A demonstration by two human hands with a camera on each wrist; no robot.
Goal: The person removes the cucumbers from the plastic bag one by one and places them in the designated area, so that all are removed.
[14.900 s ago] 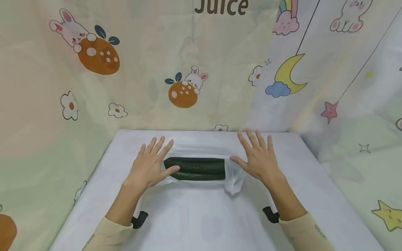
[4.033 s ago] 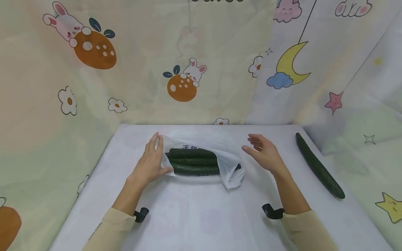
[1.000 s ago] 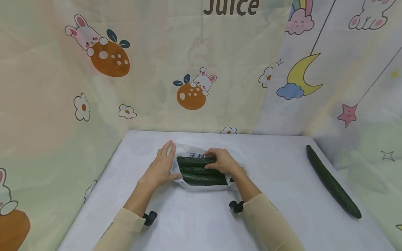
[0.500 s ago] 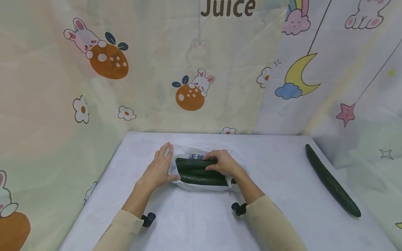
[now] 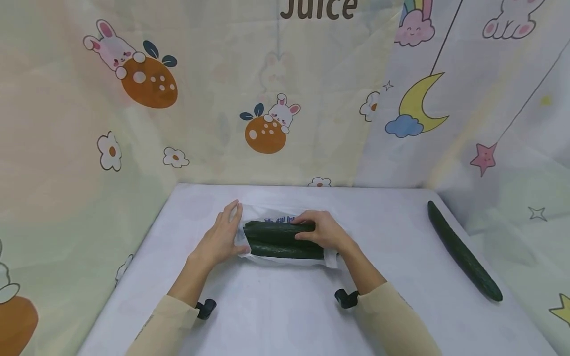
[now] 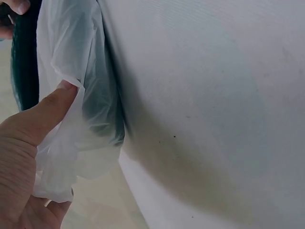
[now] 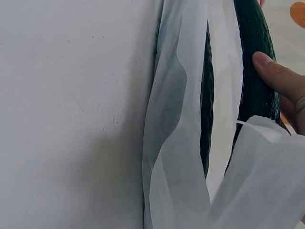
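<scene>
In the head view, a thin white plastic bag [image 5: 331, 260] with blue print lies on the table with dark green cucumbers in its opening. My left hand [image 5: 213, 242] holds the bag's left end, its thumb [image 6: 57, 102] on the edge of the plastic in the left wrist view. My right hand [image 5: 327, 231] grips the rear cucumber [image 5: 276, 231] from above, near its right part. In the right wrist view, the thumb presses this cucumber [image 7: 255, 38], which stands apart from another cucumber [image 7: 208, 105] lower in the bag. Plastic covers its near end there.
A single cucumber [image 5: 465, 252] lies slantwise near the table's right edge. The white-covered table [image 5: 276, 306] meets printed cloth walls [image 5: 213, 123] at the back and both sides. A black wrist mount [image 5: 206, 309] sits under the left sleeve.
Since the first frame, one cucumber has come to lie at the right. My right hand has moved in from the right to the bag; the gripped cucumber has since shifted slightly from its neighbour.
</scene>
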